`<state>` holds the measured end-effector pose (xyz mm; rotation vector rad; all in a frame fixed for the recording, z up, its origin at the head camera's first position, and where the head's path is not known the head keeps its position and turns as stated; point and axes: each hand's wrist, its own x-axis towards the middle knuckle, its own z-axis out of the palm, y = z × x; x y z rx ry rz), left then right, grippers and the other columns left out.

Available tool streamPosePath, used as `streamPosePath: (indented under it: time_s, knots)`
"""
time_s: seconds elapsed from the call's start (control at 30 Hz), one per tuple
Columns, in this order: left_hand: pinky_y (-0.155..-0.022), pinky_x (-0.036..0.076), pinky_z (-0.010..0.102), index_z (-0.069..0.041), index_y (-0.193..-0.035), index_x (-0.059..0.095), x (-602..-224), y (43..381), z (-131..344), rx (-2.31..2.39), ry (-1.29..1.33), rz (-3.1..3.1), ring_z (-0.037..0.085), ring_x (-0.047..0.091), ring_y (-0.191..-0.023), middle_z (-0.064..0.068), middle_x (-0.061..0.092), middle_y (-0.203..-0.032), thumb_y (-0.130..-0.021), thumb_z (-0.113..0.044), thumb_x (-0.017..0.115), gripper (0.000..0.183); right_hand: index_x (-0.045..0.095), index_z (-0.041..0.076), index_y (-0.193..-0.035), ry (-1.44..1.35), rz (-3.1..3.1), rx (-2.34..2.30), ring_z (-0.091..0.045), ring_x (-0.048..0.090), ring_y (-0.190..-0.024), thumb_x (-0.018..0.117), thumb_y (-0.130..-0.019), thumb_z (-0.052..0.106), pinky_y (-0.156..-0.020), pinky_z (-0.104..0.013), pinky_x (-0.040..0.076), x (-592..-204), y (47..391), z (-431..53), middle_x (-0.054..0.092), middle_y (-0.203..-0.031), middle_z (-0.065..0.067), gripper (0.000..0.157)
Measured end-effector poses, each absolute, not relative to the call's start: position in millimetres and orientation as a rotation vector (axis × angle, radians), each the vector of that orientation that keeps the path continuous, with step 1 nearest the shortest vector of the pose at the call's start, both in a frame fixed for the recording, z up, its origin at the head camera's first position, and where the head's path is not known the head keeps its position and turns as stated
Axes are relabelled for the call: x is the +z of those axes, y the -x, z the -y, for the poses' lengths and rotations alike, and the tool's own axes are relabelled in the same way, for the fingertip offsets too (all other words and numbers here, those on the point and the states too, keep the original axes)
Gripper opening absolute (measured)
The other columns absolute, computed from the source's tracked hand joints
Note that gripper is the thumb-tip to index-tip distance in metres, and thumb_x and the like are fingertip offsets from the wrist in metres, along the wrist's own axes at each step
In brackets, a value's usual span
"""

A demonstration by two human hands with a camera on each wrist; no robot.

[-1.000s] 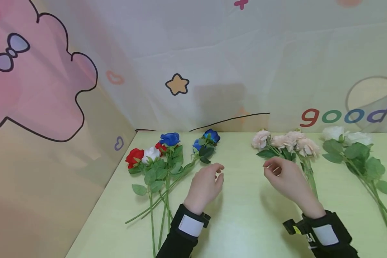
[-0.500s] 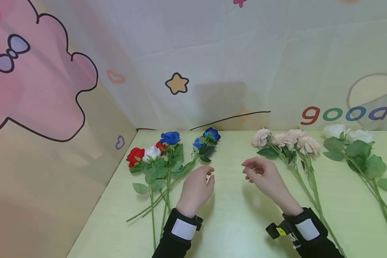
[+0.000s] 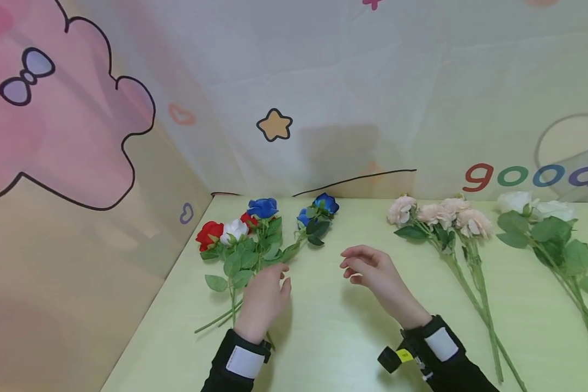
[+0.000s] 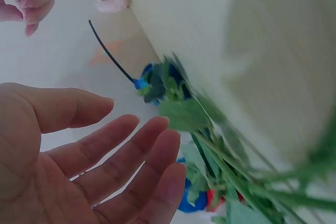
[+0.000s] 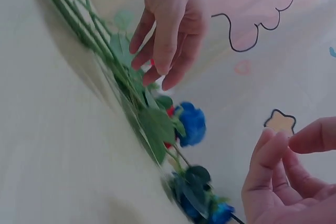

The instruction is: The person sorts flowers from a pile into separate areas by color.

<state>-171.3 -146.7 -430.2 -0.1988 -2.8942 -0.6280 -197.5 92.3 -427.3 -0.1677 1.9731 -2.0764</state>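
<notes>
Above the stems of a mixed bunch on the left hovers my left hand (image 3: 263,300), fingers relaxed and holding nothing. That bunch has a red rose (image 3: 208,235), a white rose (image 3: 234,231) and a blue rose (image 3: 262,208). Its stems are partly hidden by the hand and wrist. A stem with dark blue roses (image 3: 326,203) lies across toward the back. In the left wrist view, green leaves (image 4: 184,115) show just beyond the fingertips. Over the middle of the table is my right hand (image 3: 379,280), loosely curled, with nothing in it.
Pale pink flowers (image 3: 455,215) on long stems lie right of my right hand. Farther right are white roses (image 3: 553,209) with broad leaves. The pale table (image 3: 333,354) meets a printed cloth backdrop (image 3: 372,81) behind and at the left.
Both hands have moved left; the left one has also come down nearer the viewer, over the stems. My right hand has left the pink flowers' side. The flowers lie as before.
</notes>
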Motion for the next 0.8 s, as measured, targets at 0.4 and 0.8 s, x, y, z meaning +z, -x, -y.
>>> streamPosePath:
  time_s: [0.4,0.8]
  knots:
    - [-0.051,0.044,0.030,0.002,-0.102,0.069,-435,153,189,-0.564,0.082,2.890,0.018,0.059,-0.061,0.010,0.069,-0.077,-0.089,-0.006,0.069,0.015,0.059,0.001,-0.118,0.101,-1.653,-2.144,-0.011,0.062,-0.081,0.054,-0.102,0.011,-0.075,-0.018,0.053,-436,198,-55,0.066,-0.089,0.004,0.020]
    - [-0.055,0.054,0.042,0.003,-0.110,0.067,-447,157,198,-0.346,0.005,2.915,0.033,0.067,-0.070,0.021,0.067,-0.100,-0.087,-0.006,0.073,0.026,0.059,-0.001,-0.118,0.100,-1.630,-2.134,-0.011,0.062,-0.079,0.055,-0.101,0.011,-0.073,-0.019,0.053,-436,198,-55,0.066,-0.087,0.004,0.021]
